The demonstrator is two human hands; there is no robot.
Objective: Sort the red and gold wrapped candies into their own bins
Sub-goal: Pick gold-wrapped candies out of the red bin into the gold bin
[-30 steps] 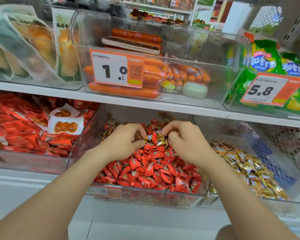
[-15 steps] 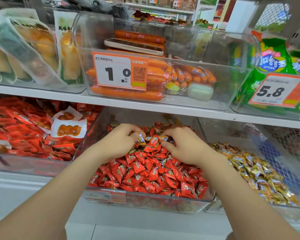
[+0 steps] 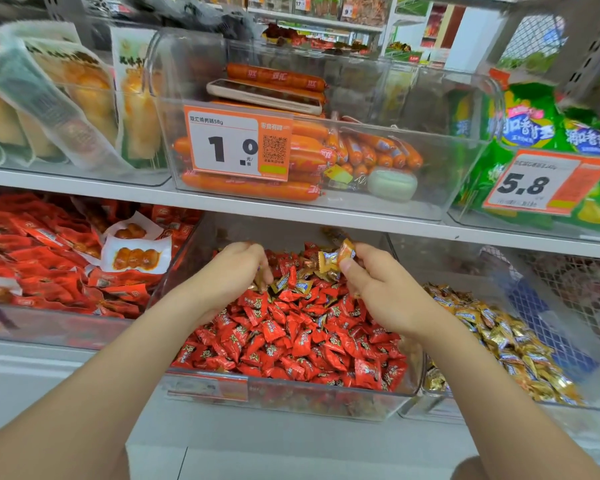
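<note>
Since half a second ago the right hand [image 3: 385,292] has risen off the heap, and it now carries a small cluster of gold candies [image 3: 336,258] above the back of the middle bin [image 3: 326,396]. At far left, a clear tub holds flat red packets [image 3: 49,271]. Next to it, the left hand [image 3: 229,275] reaches into the back of the middle bin, fingers curled downward among the wrappers; whether they grasp a candy cannot be told. Red candies [image 3: 291,337] fill this bin from front to back, and several stray gold ones [image 3: 288,284] lie mixed in between the two hands. The right hand pinches its gold cluster between thumb and fingertips, just clear of the heap. To the right, touching the middle bin, the right bin [image 3: 426,407] holds the gold pile [image 3: 499,341]. On the shelf above, a clear tub holds orange sausages [image 3: 361,150], with a phone [image 3: 264,95] lying on top of them.
</note>
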